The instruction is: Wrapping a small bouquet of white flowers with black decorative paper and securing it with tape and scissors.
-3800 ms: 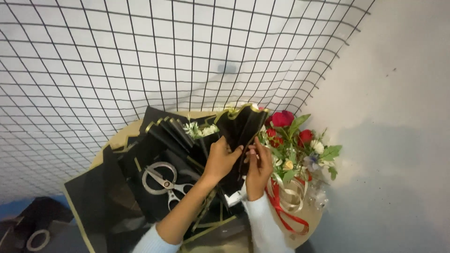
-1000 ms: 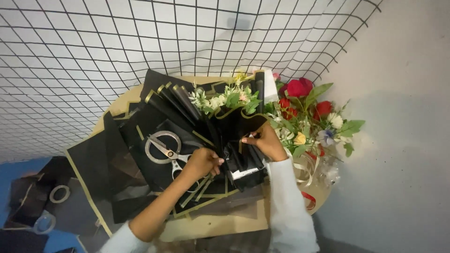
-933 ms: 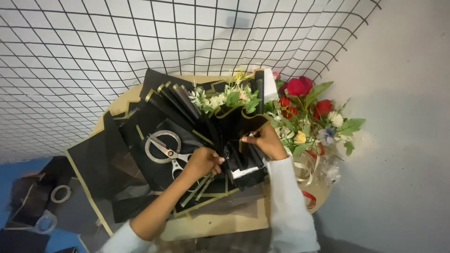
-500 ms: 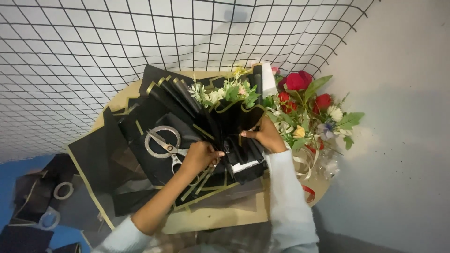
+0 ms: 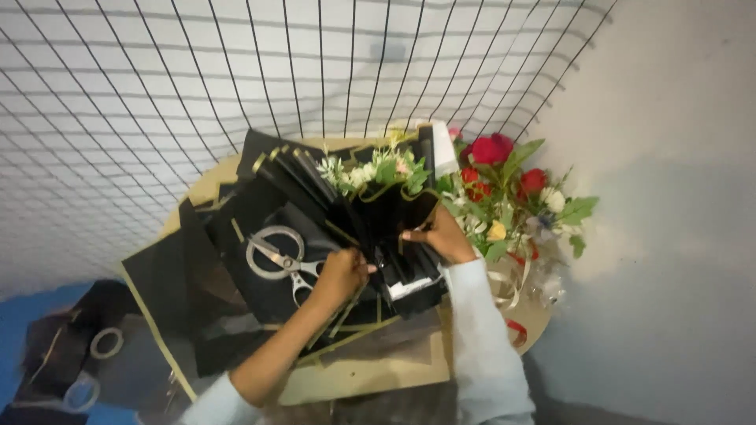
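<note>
Head view: person's two hands at a black paper wrap on a round table.
Left hand (image 5: 340, 273): pinching the wrap's (image 5: 386, 228) lower folds.
Right hand (image 5: 441, 236): clasping the wrap's right edge.
Wrap: mid-table, around white flowers (image 5: 370, 169).
Beside: scissors (image 5: 276, 256) left; red bouquet (image 5: 512, 189) right.
Advice: keep folds gathered tight, pleats even.

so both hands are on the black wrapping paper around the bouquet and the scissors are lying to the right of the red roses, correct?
Not quite. The head view shows the scissors lying on the black sheets to the left of the left hand, far from the red roses, which sit on the table's right side. The rest holds: the left hand and right hand are both on the black wrapping paper.
</note>
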